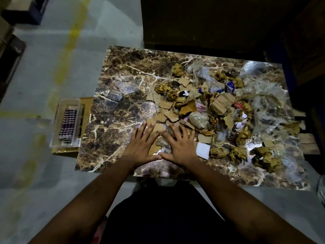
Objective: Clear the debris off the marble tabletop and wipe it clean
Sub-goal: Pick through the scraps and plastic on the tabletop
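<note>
Fingers (146,128) spread flat on debris (202,106)

Brown-and-black marble tabletop (123,95) veined in cream and white, with bluish-grey speckled patches toward the left; heaped debris (202,110) mostly tan torn cardboard and crumpled ochre-brown paper, mixed with clear greyish plastic film (263,95), a blue-and-white wrapper (230,86), a red scrap (237,105), a small black-and-white piece (184,93) and a plain white square (203,150); off the left edge, checked cloth (69,124) in dark purple and white inside a clear box (59,136); pale grey floor (35,76) striped with worn yellow lines (70,44)
</note>
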{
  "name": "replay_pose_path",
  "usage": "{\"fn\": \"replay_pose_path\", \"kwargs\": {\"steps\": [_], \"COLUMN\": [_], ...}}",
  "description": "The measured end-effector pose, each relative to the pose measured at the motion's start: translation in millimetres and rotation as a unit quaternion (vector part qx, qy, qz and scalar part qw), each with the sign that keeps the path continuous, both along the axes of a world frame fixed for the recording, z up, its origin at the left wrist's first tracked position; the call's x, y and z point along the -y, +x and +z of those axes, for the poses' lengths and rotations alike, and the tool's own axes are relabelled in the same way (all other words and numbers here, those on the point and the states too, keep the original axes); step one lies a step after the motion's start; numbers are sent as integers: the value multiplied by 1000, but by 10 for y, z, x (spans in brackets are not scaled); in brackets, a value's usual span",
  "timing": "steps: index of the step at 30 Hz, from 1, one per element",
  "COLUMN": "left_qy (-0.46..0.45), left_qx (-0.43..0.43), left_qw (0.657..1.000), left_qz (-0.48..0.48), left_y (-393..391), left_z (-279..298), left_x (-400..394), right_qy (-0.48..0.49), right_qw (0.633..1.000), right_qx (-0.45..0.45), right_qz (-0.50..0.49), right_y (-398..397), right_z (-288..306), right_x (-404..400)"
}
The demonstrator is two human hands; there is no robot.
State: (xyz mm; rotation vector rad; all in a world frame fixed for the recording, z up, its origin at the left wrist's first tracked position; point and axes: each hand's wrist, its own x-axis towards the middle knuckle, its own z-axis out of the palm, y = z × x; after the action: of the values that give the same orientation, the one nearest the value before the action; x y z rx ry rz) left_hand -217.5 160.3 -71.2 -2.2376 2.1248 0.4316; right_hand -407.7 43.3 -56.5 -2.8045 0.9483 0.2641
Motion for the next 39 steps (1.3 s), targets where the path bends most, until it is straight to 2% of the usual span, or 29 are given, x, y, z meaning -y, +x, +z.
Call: {"fn": "replay_pose_path", "kwargs": {"steps": [7, 12, 16, 19, 24, 31, 35, 37, 39], "left_qy": [-34, -63, -91, -116, -112, -147, -135, -109, -105], "left_qx": [-28, -26, -37, -52, -26, -18, -32, -25, -54], "left_qw": [999, 998, 995, 992, 993, 987, 990, 992, 985], "left_qz": [-1, -15, -13, -17, -37, -63, -27, 56, 126], "left_y": [22, 73, 95, 102, 72, -24, -76, -137, -198], "left_z": [-6, 18, -34, -111, -97, 1, -22, 52, 177], "left_x": [91, 147, 149, 151, 215, 209, 214, 214, 328], "right_qy": [-51, -38, -4, 56, 75, 114, 85, 59, 21], "right_qw": [998, 997, 990, 966, 889, 798, 784, 793, 809], "right_qx": [44, 57, 130, 238, 415, 518, 544, 534, 506], "right_qz": [-19, -18, -49, -81, -179, -285, -286, -289, -300], "right_y": [62, 83, 51, 39, 85, 54, -132, -280, -462], "right_z": [-47, -3, 83, 137, 378, 1017, 1352, 1488, 1564], "right_x": [32, 175, 274, 341, 364, 474, 761, 958, 1196]}}
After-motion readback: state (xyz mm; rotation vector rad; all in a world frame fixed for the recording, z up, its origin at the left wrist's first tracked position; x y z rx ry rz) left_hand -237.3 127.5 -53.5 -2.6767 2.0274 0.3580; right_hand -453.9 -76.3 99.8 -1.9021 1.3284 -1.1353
